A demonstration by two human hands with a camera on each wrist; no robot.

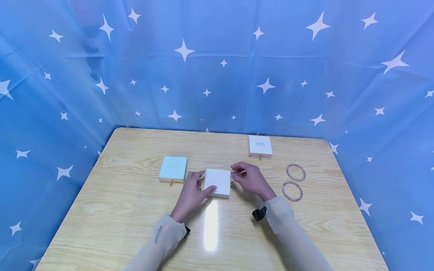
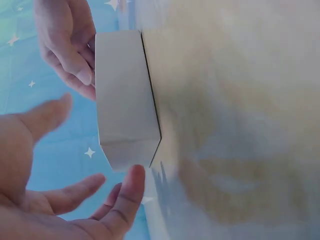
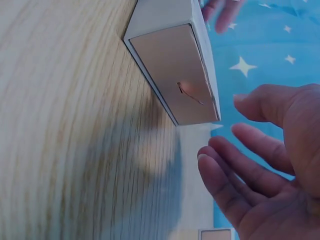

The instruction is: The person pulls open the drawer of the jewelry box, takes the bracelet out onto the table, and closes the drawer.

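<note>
A small white drawer box (image 1: 217,182) lies on the wooden table between both hands. Its drawer face (image 3: 172,75), pinkish with a thin ribbon pull, points towards the right hand. The left hand (image 1: 191,192) is at the box's left side, fingers and thumb spread. In the left wrist view one fingertip (image 2: 134,176) overlaps the box's end; whether it touches, I cannot tell. Beside the drawer face is the right hand (image 1: 251,178), its fingers loosely bent and holding nothing. The right wrist view shows a gap between that hand and the ribbon.
Left of the hands lies a pale turquoise drawer box (image 1: 173,168). Another white drawer box (image 1: 260,146) lies near the table's back edge. On the right are two pinkish rings, an upper ring (image 1: 288,175) and a lower ring (image 1: 284,191). A blue star-patterned curtain (image 1: 217,75) surrounds the table.
</note>
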